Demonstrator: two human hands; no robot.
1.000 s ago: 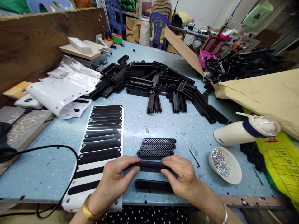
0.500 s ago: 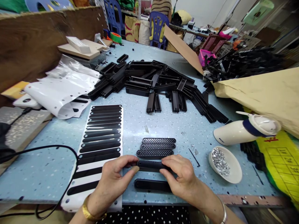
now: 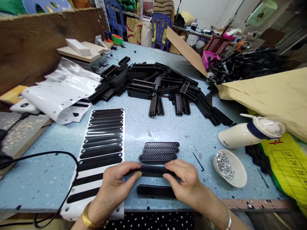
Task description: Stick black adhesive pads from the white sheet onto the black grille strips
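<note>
black strip (image 3: pixel 153 170) lies long axis 9 to 3 o'clock; left hand (image 3: pixel 114 187) pinches its 9 o'clock end, right hand (image 3: pixel 185 182) its 3 o'clock end, equally near.

Held strip (image 3: pixel 153 171) sits marginally leftward (view drifted).

Ends of strip (image 3: pixel 153 171) hidden under fingers of L hand (image 3: pixel 115 185) & R hand (image 3: pixel 184 183), lower strip (image 3: pixel 153 190) R end under R hand, forearms cut off at btm edge, bits in bowl (image 3: pixel 240 179) too small to ID.
</note>
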